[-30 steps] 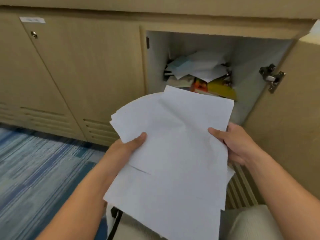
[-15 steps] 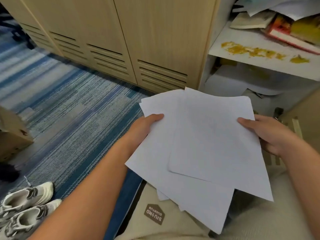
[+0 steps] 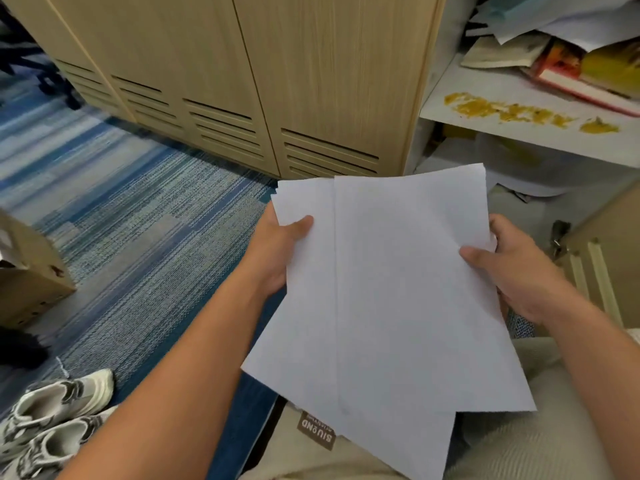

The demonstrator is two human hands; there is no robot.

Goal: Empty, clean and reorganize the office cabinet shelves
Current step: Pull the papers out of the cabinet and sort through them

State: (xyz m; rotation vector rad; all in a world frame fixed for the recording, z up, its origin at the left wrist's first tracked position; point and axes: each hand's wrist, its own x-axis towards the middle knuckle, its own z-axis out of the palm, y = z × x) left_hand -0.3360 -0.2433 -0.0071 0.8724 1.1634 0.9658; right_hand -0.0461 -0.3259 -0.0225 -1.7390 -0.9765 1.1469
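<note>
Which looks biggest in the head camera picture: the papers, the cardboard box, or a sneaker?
1. Papers, though nearest the camera.
2. Cardboard box, partly cut off.
3. Sneaker, smallest.

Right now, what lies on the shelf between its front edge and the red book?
In the head view, a smeared yellow stain lies on the white shelf, between its front edge and the red book.

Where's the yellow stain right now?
Head view, upper right: the yellow stain is smeared along the front of the white cabinet shelf, just in front of the piled books.
</note>
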